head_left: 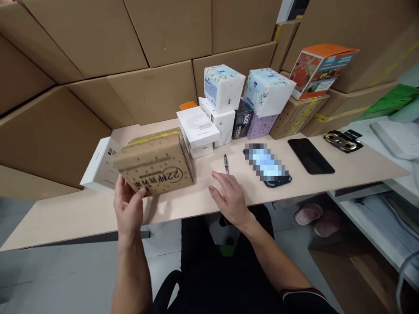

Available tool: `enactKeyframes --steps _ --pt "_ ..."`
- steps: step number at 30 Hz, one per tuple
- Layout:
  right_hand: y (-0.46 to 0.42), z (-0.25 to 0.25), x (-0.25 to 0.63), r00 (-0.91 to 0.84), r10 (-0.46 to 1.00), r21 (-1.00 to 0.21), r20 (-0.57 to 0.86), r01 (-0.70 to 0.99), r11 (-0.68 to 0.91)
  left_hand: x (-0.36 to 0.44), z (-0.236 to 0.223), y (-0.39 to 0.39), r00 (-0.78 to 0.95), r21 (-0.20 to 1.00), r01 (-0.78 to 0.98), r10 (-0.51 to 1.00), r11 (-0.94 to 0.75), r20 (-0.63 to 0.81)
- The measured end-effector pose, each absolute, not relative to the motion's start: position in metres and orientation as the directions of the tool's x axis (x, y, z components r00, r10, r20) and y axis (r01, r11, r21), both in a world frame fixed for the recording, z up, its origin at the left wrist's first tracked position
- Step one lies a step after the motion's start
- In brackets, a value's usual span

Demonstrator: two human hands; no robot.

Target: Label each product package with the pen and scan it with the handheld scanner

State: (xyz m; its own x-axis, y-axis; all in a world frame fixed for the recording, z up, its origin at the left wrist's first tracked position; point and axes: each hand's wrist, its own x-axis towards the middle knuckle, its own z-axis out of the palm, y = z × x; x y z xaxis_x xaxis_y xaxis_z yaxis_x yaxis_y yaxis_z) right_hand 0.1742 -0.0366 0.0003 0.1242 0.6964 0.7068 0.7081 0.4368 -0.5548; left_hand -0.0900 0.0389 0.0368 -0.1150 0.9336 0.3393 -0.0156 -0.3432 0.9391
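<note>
My left hand grips the lower left corner of a brown cardboard box with black print and yellow tape. That side of the box is tilted up off the table, thumb on the front face and the other fingers partly hidden behind it. My right hand hovers at the table's front edge, fingers apart and nothing in them. Just beyond its fingertips lies a pen. A phone with a lit, blurred screen is to the right of that hand. Left of the box stands a white box, partly covered by it.
Behind are a white power bank box, two tissue packs, a dark box, a purple box and an orange box. A black phone and a packaged cable lie right. Large cartons wall the table's back.
</note>
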Motion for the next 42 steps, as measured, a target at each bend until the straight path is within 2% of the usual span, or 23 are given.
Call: enactKeyframes --steps 7,11,14,18,23,30,37,42 --pt "-0.026 0.005 0.146 -0.052 0.773 -0.519 0.633 0.713 0.472 -0.086 0.016 0.010 -0.132 0.956 -0.175 0.968 -0.234 0.213" --pt "-0.035 0.002 0.153 0.019 0.725 -0.563 0.689 0.644 0.518 -0.075 0.016 -0.005 -0.239 0.927 -0.216 0.937 -0.306 0.254" --pt "-0.046 0.001 0.165 0.067 0.692 -0.585 0.719 0.596 0.551 -0.069 0.015 -0.015 -0.267 0.944 -0.125 0.927 -0.306 0.265" --pt "-0.056 -0.003 0.176 0.134 0.711 -0.636 0.690 0.580 0.508 -0.060 0.017 -0.023 -0.192 0.964 0.011 0.946 -0.264 0.261" --pt "-0.057 -0.008 0.181 0.185 0.732 -0.697 0.656 0.521 0.493 -0.055 0.017 -0.025 -0.091 0.972 -0.056 0.971 -0.228 0.223" --pt "-0.056 -0.003 0.186 0.140 0.753 -0.728 0.643 0.417 0.544 -0.066 0.017 -0.023 -0.060 0.941 -0.136 0.951 -0.309 0.304" --pt "-0.059 -0.006 0.187 0.157 0.778 -0.748 0.609 0.440 0.497 -0.069 0.005 -0.027 -0.087 0.904 -0.123 0.911 -0.410 0.402" --pt "-0.061 -0.010 0.186 0.193 0.797 -0.785 0.573 0.411 0.464 -0.067 -0.005 -0.032 -0.125 0.868 -0.045 0.865 -0.495 0.487"
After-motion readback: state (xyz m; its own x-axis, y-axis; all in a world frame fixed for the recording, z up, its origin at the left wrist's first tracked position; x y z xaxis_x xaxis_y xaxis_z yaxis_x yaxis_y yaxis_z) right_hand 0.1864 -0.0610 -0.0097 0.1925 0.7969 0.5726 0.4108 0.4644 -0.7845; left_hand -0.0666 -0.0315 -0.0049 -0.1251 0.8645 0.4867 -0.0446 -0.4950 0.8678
